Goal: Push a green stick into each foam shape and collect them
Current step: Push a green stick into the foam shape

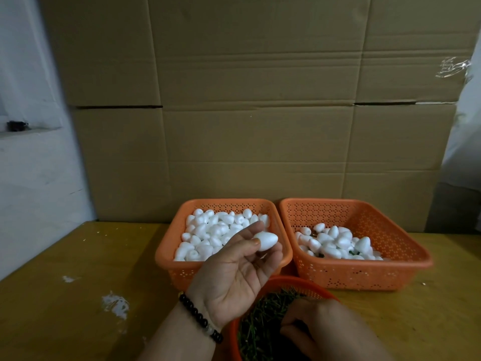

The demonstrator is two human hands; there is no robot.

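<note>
1 foam shape point(265, 241) pinched in left hand point(235, 272); right hand point(316, 328) curled among green sticks point(263, 321).

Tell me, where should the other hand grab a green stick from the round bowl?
Probably near one end, coming from above. The green sticks lie thin and tangled in the round bowl, so the right hand should pinch a single one, leaving its length free to push into the foam shape the left hand holds.

Bare table point(78, 269) left open; two baskets point(364, 272) abut ahead; cardboard wall point(247, 113) blocks behind.
</note>
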